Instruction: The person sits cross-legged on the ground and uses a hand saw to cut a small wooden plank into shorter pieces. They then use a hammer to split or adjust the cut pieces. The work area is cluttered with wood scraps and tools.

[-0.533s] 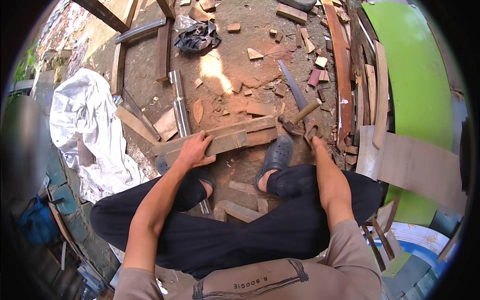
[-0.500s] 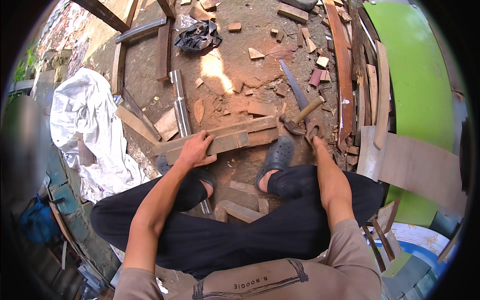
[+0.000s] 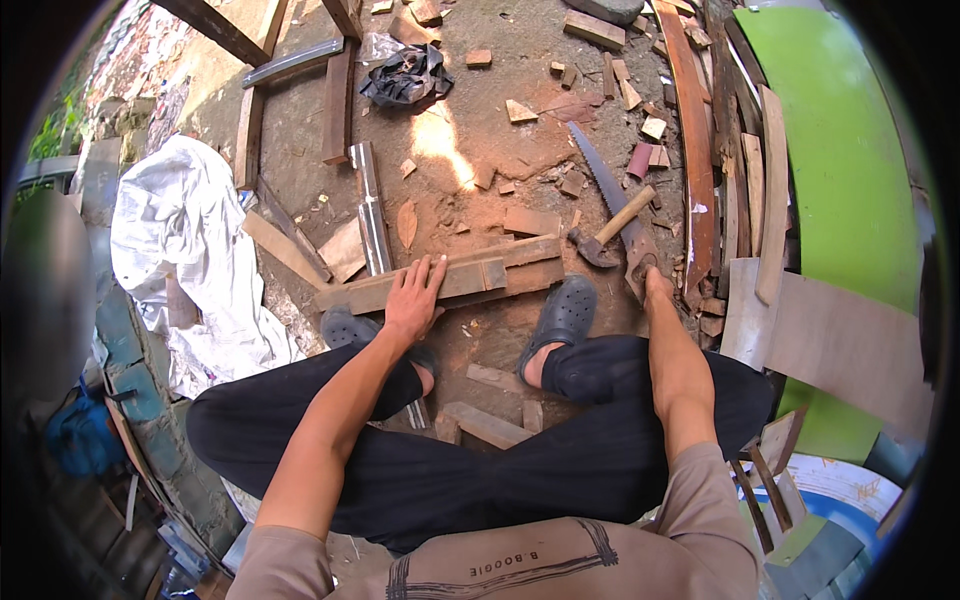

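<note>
The person is sitting low over bare dirt ground (image 3: 500,110), knees spread, both feet in dark clogs planted in front of them. The left hand (image 3: 415,295) is lying open and flat, fingers spread, pressing down on a long wooden plank (image 3: 470,277) that is resting across the ground just ahead of the feet, running from lower left up to the right. The left clog (image 3: 350,328) is sitting just below the plank's left end, and the right clog (image 3: 565,312) is touching or nearly touching its near edge further along. The right hand (image 3: 652,285) is reaching down beside the right knee to the handle end of a handsaw (image 3: 610,195), whose toothed blade is stretching away up and to the left across the dirt; the fingers are curling around the handle, though the grip itself is partly hidden by the wrist. A hammer (image 3: 612,230) with a wooden shaft is lying across the saw blade, its dark head close to the plank's right end. A shiny metal bar (image 3: 372,210) is lying beyond the plank, pointing away. Off to the left a white sheet (image 3: 190,240) is lying crumpled, a black cloth (image 3: 405,78) is bunched further out, and wood offcuts (image 3: 640,110) are littering the ground by a green panel (image 3: 850,180) at the right.
</note>
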Motion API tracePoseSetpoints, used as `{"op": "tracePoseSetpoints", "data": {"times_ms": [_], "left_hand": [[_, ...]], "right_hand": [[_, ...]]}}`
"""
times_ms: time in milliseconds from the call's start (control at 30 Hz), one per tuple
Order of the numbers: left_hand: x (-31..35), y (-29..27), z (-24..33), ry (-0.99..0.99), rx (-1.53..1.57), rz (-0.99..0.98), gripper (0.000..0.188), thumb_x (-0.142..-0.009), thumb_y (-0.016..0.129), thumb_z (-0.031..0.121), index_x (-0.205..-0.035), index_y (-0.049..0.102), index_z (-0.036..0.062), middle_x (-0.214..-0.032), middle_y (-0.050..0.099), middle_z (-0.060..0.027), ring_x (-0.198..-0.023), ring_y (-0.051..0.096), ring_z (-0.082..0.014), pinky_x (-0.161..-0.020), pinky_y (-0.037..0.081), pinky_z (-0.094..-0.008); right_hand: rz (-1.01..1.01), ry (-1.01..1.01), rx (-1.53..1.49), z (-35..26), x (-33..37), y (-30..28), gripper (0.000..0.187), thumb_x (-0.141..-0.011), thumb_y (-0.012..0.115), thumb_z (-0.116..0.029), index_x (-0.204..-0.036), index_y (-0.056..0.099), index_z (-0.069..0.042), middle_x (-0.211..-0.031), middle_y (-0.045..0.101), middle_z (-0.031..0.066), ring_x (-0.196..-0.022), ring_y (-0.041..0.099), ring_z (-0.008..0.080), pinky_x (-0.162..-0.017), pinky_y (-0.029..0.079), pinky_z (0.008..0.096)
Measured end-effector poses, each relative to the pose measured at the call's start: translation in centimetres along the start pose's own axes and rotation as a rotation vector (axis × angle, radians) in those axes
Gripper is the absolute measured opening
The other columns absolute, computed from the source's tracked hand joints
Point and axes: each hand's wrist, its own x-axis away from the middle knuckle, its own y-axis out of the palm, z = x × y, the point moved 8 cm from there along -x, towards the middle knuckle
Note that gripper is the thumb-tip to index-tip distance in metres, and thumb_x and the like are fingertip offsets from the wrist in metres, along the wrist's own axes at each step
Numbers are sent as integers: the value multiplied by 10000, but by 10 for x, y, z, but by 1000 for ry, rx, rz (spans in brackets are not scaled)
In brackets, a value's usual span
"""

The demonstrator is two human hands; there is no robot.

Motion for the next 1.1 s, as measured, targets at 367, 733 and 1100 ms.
{"op": "tracePoseSetpoints", "data": {"times_ms": [367,733,1100], "left_hand": [[-5,-1,-4,117,63,-146,904,-775,688,120,-1589,296,76,-1216,575,-189,-1086,630,-387,-921,539,-459],[13,21,-27,271,73,-254,846,-861,677,235,-1594,283,84,-1565,403,-214,-1392,461,-406,-1144,408,-459],[20,5,17,-41,-63,-79,761,-905,651,260,-1561,321,57,-1569,391,-192,-1473,357,-347,-1201,294,-495]], "right_hand": [[11,-683,-200,-187,59,-195,135,-778,676,-123,-850,682,-9,-679,668,60,-563,623,141,-527,483,308],[-262,-923,-620,-168,305,-271,156,-982,679,-185,-979,659,-31,-745,618,10,-667,579,110,-678,496,290],[-528,-841,-609,-92,364,-170,166,-974,696,-191,-995,643,-34,-744,614,0,-631,570,85,-598,479,264]]}}
